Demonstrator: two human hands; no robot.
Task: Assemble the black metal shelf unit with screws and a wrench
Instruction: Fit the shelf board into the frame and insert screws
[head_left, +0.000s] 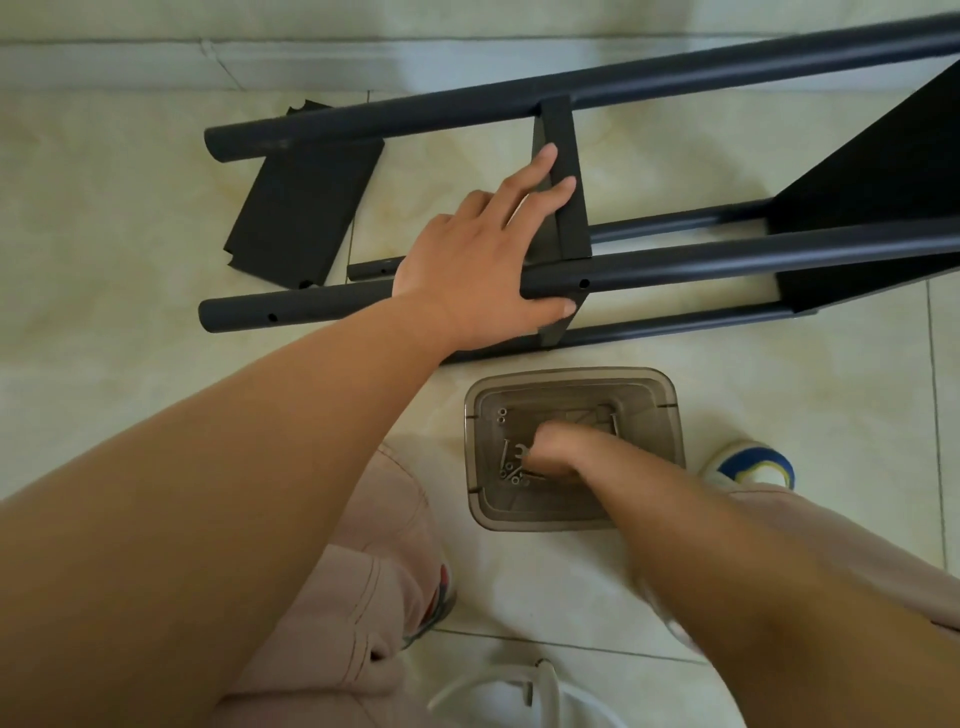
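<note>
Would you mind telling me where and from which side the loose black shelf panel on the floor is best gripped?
Grip the loose shelf panel by its near short edge, coming from the person's left. It lies flat on the tiled floor, its far end tucked under the upper tube, so only the near end is free, and it probably needs sliding out.

Left hand (467, 265) steadies the shelf frame (675, 262); right hand (558, 454) reaches into the screw container (660, 395).

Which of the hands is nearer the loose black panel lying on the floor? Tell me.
Left. The left hand rests on the frame's tube just right of the loose black panel; the right hand is down inside the clear plastic container, farther off.
</note>
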